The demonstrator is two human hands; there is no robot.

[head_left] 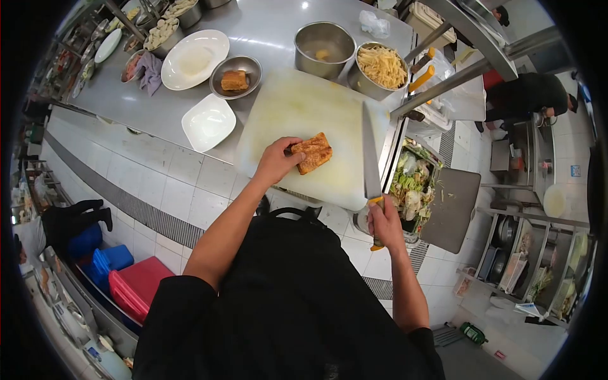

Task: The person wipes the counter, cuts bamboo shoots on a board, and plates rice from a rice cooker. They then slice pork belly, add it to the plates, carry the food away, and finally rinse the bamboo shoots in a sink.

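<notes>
My left hand (278,159) is closed on the near left edge of a browned slab of meat (315,154) over the cutting board (285,101). A long kitchen knife (370,155) with a yellow handle is in my right hand (386,223), its fingers wrapped round the handle. The blade points away from me along the board's right side, well apart from the meat. Beyond the board, a steel bowl (253,90) contains another browned piece (234,80).
Behind the board stand a steel pot (316,66) and a pot of pale cut strips (394,83). A square white dish (204,131) and an oval plate (214,45) lie left. Right of the board is a bin of vegetable scraps (415,171). Another person (529,95) stands far right.
</notes>
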